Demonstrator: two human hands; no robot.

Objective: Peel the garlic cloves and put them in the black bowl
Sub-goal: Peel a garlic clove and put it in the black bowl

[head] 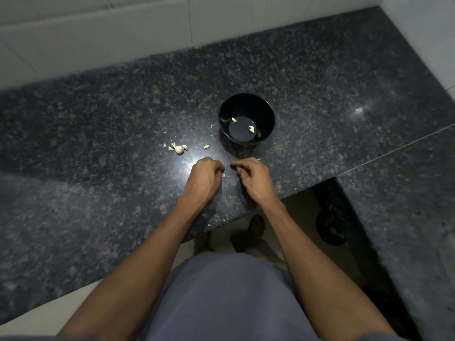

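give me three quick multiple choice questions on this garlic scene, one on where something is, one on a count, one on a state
1. Where does the small garlic pile lie relative to the black bowl?
A. inside it
B. on the counter, to its left
C. behind it, by the wall

2. How many peeled cloves show in the bowl?
A. two
B. five
C. none

3. How are the two hands held?
A. flat on the counter
B. fingers curled, close together, in front of the bowl
C. one inside the bowl

Answers:
1 B, the pile sits on the granite counter left of the bowl.
2 A, one clove and another.
3 B, left hand and right hand curl near each other.
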